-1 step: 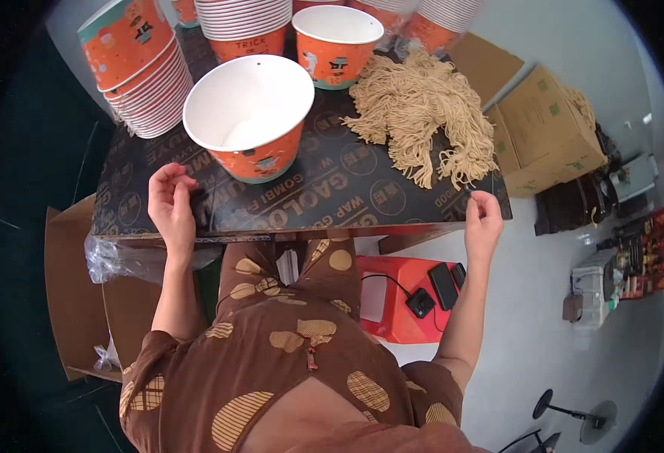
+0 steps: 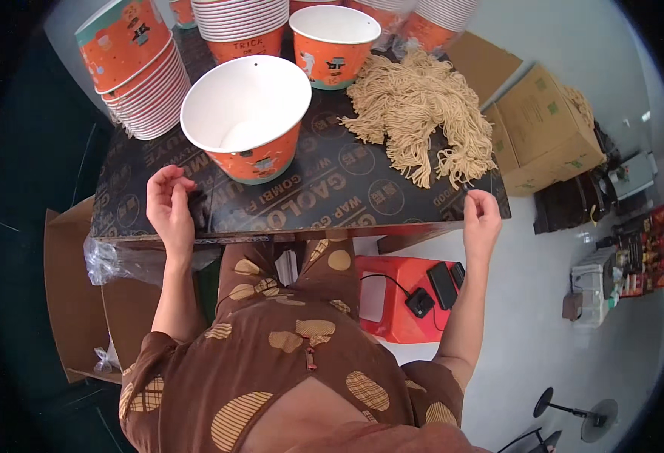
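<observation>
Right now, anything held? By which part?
Nothing visibly held: left-hand grip bare near the orange paper bucket, right-hand grip bare near the tan yarn strands.

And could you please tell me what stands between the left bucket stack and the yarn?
In the head view, the front bucket stands between the left bucket stack and the yarn, with a second bucket farther back.

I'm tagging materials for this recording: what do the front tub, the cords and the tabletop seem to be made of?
Front tub: probably coated paperboard, smooth; thin wall, rounded rim, printed orange outside.
Cords: likely cotton or similar fibre, matt; loose, soft-looking strands bunched in a heap.
Tabletop: perhaps film-faced board, dark with slight sheen; repeated print across it, core unclear.
</observation>
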`<act>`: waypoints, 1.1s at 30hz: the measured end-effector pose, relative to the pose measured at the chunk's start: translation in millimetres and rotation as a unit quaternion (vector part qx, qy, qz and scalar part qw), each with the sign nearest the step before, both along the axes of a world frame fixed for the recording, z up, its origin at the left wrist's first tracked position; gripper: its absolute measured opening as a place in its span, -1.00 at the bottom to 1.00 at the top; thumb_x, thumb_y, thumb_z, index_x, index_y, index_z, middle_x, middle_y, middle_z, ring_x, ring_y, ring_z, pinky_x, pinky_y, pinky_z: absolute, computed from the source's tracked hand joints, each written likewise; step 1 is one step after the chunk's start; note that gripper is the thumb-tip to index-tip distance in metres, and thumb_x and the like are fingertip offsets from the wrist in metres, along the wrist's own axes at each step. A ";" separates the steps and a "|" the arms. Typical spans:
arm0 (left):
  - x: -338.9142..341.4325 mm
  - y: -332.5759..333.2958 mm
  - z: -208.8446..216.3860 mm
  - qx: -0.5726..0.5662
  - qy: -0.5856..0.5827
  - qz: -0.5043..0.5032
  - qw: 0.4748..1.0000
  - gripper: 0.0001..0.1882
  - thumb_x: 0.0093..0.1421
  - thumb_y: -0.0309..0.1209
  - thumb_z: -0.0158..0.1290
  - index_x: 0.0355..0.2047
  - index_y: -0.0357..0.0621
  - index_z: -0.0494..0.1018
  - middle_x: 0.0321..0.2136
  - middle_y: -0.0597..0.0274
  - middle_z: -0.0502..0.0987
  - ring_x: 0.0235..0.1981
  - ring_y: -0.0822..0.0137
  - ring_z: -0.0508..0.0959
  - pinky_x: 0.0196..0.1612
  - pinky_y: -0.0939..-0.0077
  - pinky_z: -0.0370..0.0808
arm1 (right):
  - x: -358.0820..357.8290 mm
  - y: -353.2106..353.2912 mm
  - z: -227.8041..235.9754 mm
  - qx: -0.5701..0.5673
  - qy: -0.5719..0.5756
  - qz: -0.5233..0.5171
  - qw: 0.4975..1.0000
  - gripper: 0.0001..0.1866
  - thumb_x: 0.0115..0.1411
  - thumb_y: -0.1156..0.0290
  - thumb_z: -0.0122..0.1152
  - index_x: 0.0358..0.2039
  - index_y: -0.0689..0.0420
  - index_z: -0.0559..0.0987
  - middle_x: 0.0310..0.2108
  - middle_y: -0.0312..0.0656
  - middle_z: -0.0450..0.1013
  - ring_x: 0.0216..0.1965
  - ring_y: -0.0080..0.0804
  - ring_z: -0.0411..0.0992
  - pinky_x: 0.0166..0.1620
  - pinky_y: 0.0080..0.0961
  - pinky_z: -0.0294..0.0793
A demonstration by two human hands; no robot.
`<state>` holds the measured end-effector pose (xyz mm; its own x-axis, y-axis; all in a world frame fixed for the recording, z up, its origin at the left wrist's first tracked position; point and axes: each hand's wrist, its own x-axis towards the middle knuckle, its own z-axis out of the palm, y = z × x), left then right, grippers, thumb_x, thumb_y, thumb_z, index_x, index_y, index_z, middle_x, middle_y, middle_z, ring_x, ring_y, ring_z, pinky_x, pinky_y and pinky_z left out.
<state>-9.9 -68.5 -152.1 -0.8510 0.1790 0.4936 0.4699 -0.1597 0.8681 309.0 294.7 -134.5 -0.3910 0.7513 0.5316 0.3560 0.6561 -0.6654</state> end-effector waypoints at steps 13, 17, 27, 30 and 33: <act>4.5 1.0 -3.6 -0.024 0.019 0.007 1.000 -0.85 0.30 -0.65 -0.11 -0.16 -0.32 0.41 -0.29 0.27 0.49 -0.35 0.54 0.48 -0.21 0.68 0.43 | -40.4 -2.8 23.2 0.172 -0.095 0.079 0.977 -0.93 0.10 0.60 0.20 -0.37 0.21 0.56 -0.43 -0.10 0.42 -0.31 -0.12 0.39 -0.21 -0.26 0.39; 4.5 0.3 -3.7 -0.032 0.018 0.010 0.999 -0.86 0.30 -0.64 -0.11 -0.18 -0.33 0.41 -0.30 0.27 0.48 -0.36 0.54 0.47 -0.22 0.68 0.43 | -54.6 1.4 30.1 0.238 -0.107 0.136 0.956 -0.93 0.10 0.59 0.19 -0.37 0.20 0.57 -0.42 -0.10 0.41 -0.28 -0.09 0.39 -0.18 -0.25 0.39; 6.7 1.6 -2.6 -0.032 0.022 0.024 0.999 -0.87 0.29 -0.65 -0.11 -0.21 -0.32 0.42 -0.36 0.31 0.46 -0.38 0.55 0.46 -0.25 0.68 0.42 | -86.8 4.6 17.5 0.232 -0.206 0.105 0.945 -0.91 0.05 0.49 0.26 -0.47 0.21 0.53 -0.44 -0.04 0.42 -0.29 -0.03 0.39 -0.17 -0.16 0.36; 6.4 2.9 -4.4 -0.034 0.023 0.025 0.999 -0.87 0.28 -0.66 -0.12 -0.22 -0.31 0.42 -0.40 0.30 0.45 -0.39 0.55 0.46 -0.27 0.68 0.42 | -85.0 -0.3 16.6 0.229 -0.202 0.112 0.946 -0.93 0.07 0.53 0.21 -0.50 0.22 0.50 -0.46 -0.01 0.42 -0.29 0.00 0.39 -0.17 -0.15 0.36; 8.5 4.6 -1.8 -0.044 0.023 0.023 0.998 -0.86 0.27 -0.67 -0.12 -0.21 -0.31 0.41 -0.41 0.31 0.45 -0.40 0.56 0.46 -0.29 0.69 0.42 | -81.3 -1.9 10.4 0.230 -0.183 0.108 0.949 -0.91 0.11 0.55 0.15 -0.52 0.24 0.47 -0.48 0.02 0.40 -0.32 0.03 0.39 -0.19 -0.13 0.36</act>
<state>-1.4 -63.9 -153.9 -0.8364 0.1842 0.5162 0.5146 -0.0606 0.8553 227.6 292.8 -124.1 -0.7323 0.3529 0.5824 0.3319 0.9318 -0.1472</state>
